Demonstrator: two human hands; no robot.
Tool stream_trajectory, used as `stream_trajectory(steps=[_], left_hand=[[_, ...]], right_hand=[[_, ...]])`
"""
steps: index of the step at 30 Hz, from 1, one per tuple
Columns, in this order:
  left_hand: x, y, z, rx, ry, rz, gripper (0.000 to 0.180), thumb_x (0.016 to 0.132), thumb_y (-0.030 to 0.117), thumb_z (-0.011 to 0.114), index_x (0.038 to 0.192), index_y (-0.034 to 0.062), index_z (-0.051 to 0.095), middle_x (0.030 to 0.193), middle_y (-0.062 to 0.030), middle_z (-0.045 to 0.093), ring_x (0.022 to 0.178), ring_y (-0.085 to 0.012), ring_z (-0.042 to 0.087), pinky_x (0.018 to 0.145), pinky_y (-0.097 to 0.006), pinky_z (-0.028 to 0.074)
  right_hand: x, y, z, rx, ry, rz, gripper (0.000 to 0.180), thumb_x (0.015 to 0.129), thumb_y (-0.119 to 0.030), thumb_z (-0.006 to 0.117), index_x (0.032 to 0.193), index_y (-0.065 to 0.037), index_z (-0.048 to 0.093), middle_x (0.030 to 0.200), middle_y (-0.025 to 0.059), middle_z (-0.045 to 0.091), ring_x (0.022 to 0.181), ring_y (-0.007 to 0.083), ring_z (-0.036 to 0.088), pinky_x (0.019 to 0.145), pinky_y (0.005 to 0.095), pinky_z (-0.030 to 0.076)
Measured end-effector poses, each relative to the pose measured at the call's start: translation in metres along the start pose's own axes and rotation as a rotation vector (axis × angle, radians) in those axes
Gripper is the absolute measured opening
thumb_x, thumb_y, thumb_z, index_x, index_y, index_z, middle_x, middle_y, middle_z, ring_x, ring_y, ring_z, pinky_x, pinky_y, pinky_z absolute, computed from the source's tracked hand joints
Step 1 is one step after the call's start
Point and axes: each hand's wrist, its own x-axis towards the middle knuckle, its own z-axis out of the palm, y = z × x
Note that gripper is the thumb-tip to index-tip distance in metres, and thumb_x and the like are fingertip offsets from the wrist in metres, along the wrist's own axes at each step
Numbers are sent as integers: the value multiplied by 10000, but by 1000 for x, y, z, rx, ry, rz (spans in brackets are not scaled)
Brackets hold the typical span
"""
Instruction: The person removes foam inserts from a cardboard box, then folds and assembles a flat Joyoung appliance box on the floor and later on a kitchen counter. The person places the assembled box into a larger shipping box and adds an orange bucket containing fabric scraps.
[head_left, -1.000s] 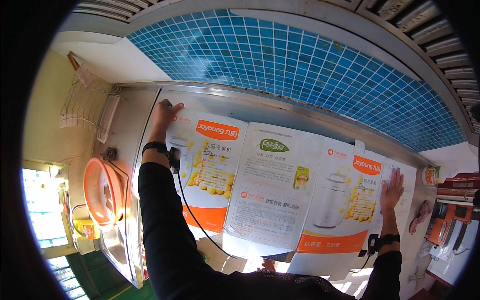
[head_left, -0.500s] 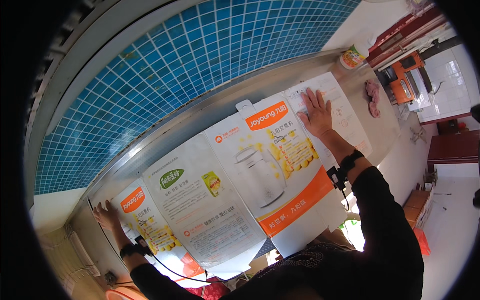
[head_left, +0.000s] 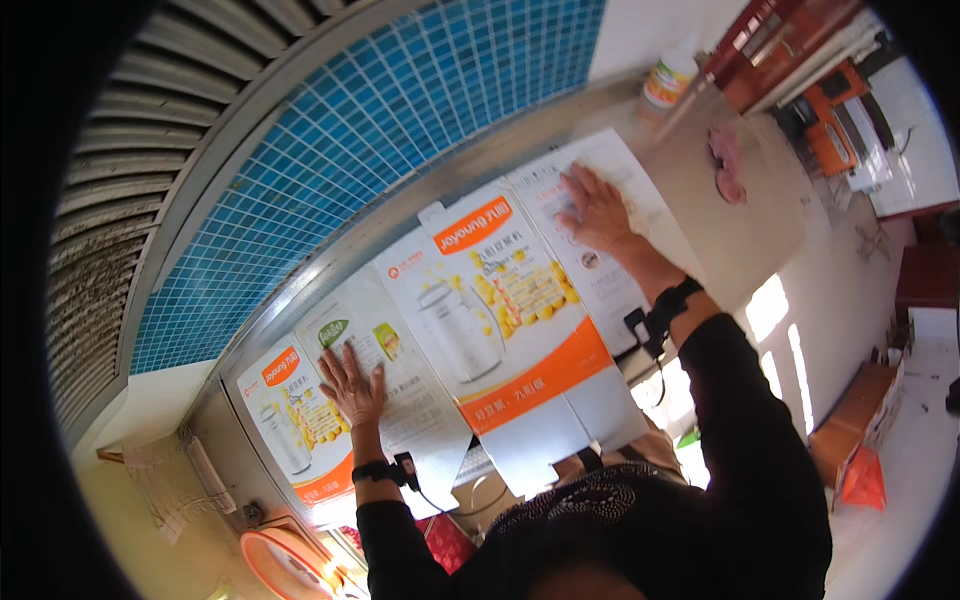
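An unfolded cardboard carton [head_left: 465,340] lies spread across the metal counter. Its white panels carry orange bands, yellow soybeans and a picture of a soymilk maker. My left hand [head_left: 352,387] rests on the second panel from the left, near a green printed oval, with fingers spread. My right hand [head_left: 597,213] lies on the far-right panel, fingers apart and stretched forward. Both palms face down on the cardboard, and neither hand grips anything. Several lower flaps [head_left: 520,455] of the carton reach over the counter's near side toward my body.
Behind the metal counter [head_left: 690,150] runs a blue tiled wall [head_left: 390,120]. A white tub with a coloured label [head_left: 665,82] and a pink cloth [head_left: 727,165] sit to the right of the carton. An orange basin [head_left: 270,560] is at lower left.
My left hand has moved from the carton's left edge inward onto the second panel. My right hand stays on the right-hand panel. The view has shifted, showing more louvred slats at upper left.
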Motion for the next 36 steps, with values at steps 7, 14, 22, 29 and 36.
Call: stream_trajectory(steps=[7, 14, 22, 29, 36], left_hand=[[10, 16, 21, 142, -54, -24, 753, 817, 646, 413, 1432, 240, 262, 1518, -132, 108, 1394, -361, 60, 1023, -653, 133], [2, 34, -15, 260, -81, -37, 713, 827, 600, 465, 1427, 276, 258, 1505, -136, 122, 1382, -387, 67, 1022, -660, 139], [-31, 35, -39, 138, -96, -137, 692, 806, 567, 544, 1398, 288, 317, 1352, -159, 307, 1174, -349, 358, 914, -525, 361], [-140, -28, -37, 14, 26, -181, 714, 805, 516, 569, 1389, 177, 335, 1462, -179, 228, 1343, -395, 194, 1030, -580, 204], [-209, -47, -26, -92, -54, -386, 780, 771, 608, 541, 1387, 166, 355, 1488, -154, 179, 1367, -397, 110, 1031, -627, 124]], right_hand=[[-35, 109, -14, -177, 92, -247, 550, 868, -348, 511, 1361, -150, 370, 1465, 18, 268, 1366, 204, 206, 1095, 453, 175], [-44, 104, -16, -329, 79, -202, 529, 893, -394, 474, 1366, -180, 371, 1479, 13, 235, 1364, 205, 207, 1064, 529, 180], [-76, 87, -2, -226, 157, -83, 490, 876, -382, 515, 1332, -231, 418, 1467, 23, 262, 1358, 245, 225, 1036, 575, 194], [-123, 84, 22, -258, 150, -185, 508, 857, -346, 553, 1330, -235, 409, 1447, 47, 290, 1341, 268, 247, 993, 568, 263], [-152, 22, 7, -387, 15, -19, 553, 865, -357, 538, 1370, -206, 370, 1496, 49, 193, 1369, 300, 190, 1004, 647, 197]])
